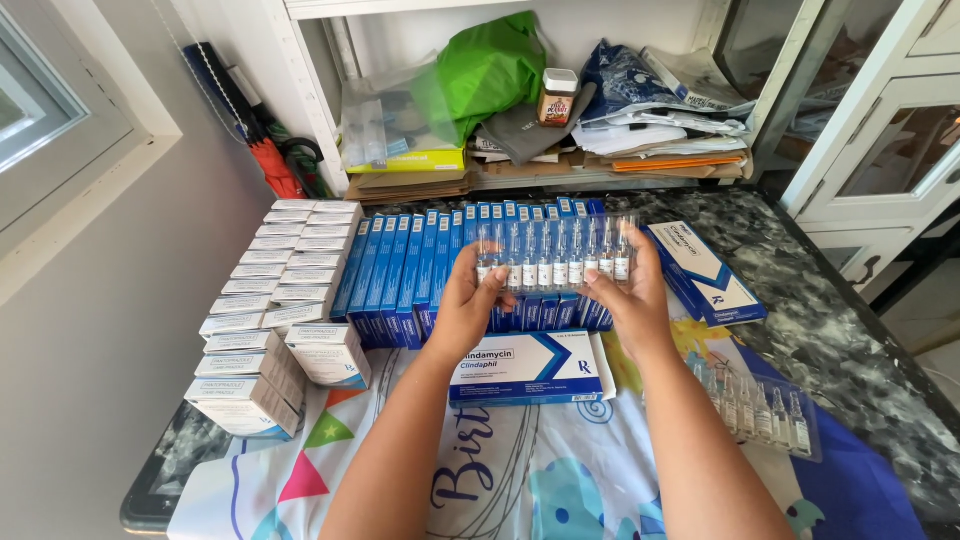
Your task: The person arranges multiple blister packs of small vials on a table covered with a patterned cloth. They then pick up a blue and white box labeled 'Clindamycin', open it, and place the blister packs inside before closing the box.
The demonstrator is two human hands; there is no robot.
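I look down from the head camera at two bare forearms reaching over a dark marbled table [860,330] partly covered by a colourful patterned cloth [560,480]. My left hand [468,300] and right hand [632,295] together hold up a clear plastic tray of small glass ampoules [555,250], level and raised above the table, one hand at each end. The left fingers curl closed around the tray's left end, the thumb on the near side; the right fingers close on its right end in the same way, so both hands grip firmly rather than lying open. The ampoules stand upright in a single row, each with a white label band. Directly below the tray, a white and blue carton [527,368] lies flat on the cloth between my wrists. Behind the tray, a long row of blue cartons [400,265] stands on edge, and to its left are stacks of white boxes [275,300]. To the right, another blue and white carton [705,270] lies flat, and a second clear tray of ampoules [765,405] rests on the cloth just beside my right forearm. At the back, a white shelf [320,100] carries a green bag [480,70], a small brown jar [556,97] and heaped papers [660,135].
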